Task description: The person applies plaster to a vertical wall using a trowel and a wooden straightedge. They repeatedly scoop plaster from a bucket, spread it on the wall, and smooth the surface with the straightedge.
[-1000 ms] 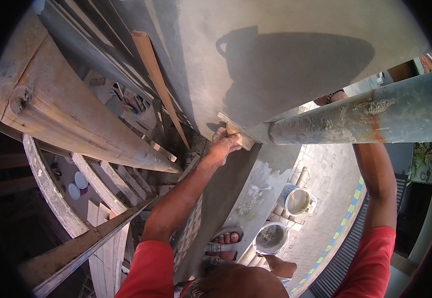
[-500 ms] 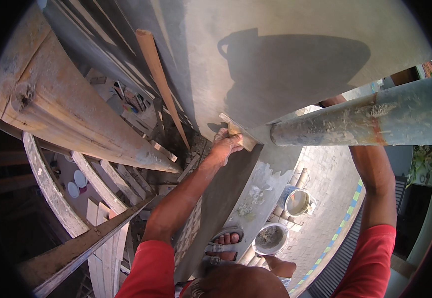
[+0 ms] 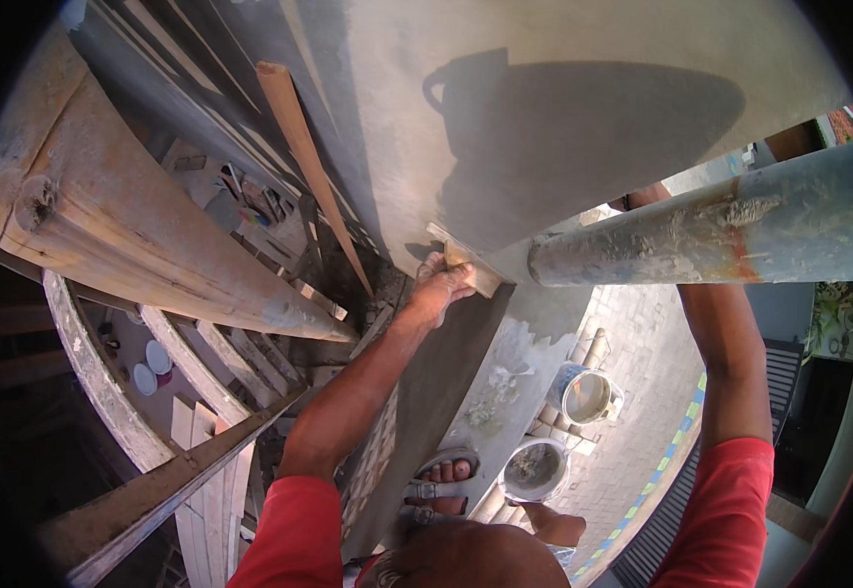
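Right arm [image 3: 733, 377] shifted leftward, right fingers unclear; left fingers [image 3: 460, 278] clamp one wooden float [image 3: 486, 278].

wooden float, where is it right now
In the head view, the wooden float is near the centre, gripped by the left hand at the lower edge of the wall, just left of the grey pole.

We record red on both sleeves [image 3: 299, 534] and pale tan on the wooden float [image 3: 481, 276]. Wall [image 3: 402, 127]: beige-grey, with a dark grey shadow [image 3: 583, 127]. Pipe [image 3: 642, 245]: grey-green, rust-brown streak [image 3: 741, 245]. Plank [image 3: 304, 157]: orange-brown. Paving [image 3: 642, 338]: pale grey, block-patterned; we note its edging [image 3: 679, 431] alternates blue and yellow-green.
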Motion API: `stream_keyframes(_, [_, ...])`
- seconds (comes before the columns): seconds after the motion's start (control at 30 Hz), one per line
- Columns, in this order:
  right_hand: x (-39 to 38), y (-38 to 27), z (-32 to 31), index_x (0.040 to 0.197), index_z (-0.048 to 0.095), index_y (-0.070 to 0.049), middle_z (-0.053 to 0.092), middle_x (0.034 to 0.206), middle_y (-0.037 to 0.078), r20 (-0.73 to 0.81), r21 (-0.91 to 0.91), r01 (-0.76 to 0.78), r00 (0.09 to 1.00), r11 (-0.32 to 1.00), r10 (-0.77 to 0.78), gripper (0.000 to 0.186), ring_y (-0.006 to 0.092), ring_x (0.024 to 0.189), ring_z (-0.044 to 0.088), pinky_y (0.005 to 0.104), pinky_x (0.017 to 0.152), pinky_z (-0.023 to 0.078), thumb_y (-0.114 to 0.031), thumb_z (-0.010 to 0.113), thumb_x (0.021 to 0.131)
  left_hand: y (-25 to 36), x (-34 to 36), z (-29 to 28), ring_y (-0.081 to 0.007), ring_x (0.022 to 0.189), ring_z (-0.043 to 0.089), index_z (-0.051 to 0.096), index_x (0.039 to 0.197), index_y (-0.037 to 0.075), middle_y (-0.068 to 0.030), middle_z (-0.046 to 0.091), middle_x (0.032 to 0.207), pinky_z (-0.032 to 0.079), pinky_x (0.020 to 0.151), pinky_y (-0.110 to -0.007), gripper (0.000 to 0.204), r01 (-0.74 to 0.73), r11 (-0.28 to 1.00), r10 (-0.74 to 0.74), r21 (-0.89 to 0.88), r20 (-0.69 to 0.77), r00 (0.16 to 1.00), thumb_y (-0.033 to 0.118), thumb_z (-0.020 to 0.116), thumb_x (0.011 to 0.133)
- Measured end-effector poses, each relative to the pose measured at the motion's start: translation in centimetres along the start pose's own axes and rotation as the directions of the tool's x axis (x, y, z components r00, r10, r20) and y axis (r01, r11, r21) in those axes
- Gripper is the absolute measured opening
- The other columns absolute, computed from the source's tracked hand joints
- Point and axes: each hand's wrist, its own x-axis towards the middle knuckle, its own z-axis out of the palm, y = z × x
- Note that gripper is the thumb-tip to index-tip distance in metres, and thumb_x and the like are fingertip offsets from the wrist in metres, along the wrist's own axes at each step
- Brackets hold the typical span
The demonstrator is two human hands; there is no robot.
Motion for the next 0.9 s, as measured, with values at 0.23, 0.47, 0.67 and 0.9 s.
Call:
stream_keyframes(0.23, [0.8,0.3,-0.1,0.095,0.067,-0.018,0.067,0.095,0.002,0.087,-0.015,-0.082,0.993,0.997,0.083,0.022,0.0201,0.097,0.062,0.0398,0.082,0.038,-0.006,0.058,0.079,0.2,-0.2,-0.1,-0.0189,0.083,0.061,0.045,0.102,0.008,-0.0058,0.056,0.096,0.055,0.077,-0.035,0.028,0.007,1.000,-0.007,-0.021,0.003,1.000,0.011,0.066,0.084])
stream_keyframes(0.47, [-2.4,1.8,-0.9,0.093,0.067,-0.018,0.066,0.092,0.002,-0.043,-0.029,-0.051,0.998,0.998,0.050,0.019,0.0202,0.095,0.060,0.0395,0.080,0.038,-0.008,0.059,0.079,0.1,0.0,0.0,-0.0200,0.084,0.062,0.043,0.106,0.007,-0.0072,0.055,0.098,0.055,0.075,-0.034,0.032,0.007,1.000,-0.007,-0.009,0.002,1.000,0.010,0.066,0.084])
stream_keyframes(0.67, [-4.8,2.8,-2.4,0.091,0.066,-0.018,0.066,0.090,0.002,-0.114,-0.058,-0.022,0.993,0.998,0.016,0.016,0.0202,0.093,0.059,0.0393,0.079,0.038,-0.009,0.060,0.079,0.2,0.1,0.3,-0.0207,0.086,0.062,0.042,0.111,0.005,-0.0081,0.055,0.099,0.056,0.076,-0.035,0.036,0.020,1.000,-0.020,-0.022,-0.006,1.000,0.009,0.067,0.084])
stream_keyframes(0.9, [-5.5,1.5,-3.2,0.089,0.066,-0.017,0.065,0.086,0.001,-0.167,-0.094,0.052,0.984,0.994,-0.067,0.013,0.0203,0.091,0.058,0.0391,0.077,0.038,-0.010,0.061,0.080,0.1,-0.1,-0.2,-0.0208,0.087,0.061,0.044,0.110,0.006,-0.0078,0.056,0.100,0.055,0.076,-0.035,0.035,0.008,1.000,-0.009,-0.011,-0.022,1.000,0.010,0.067,0.083])
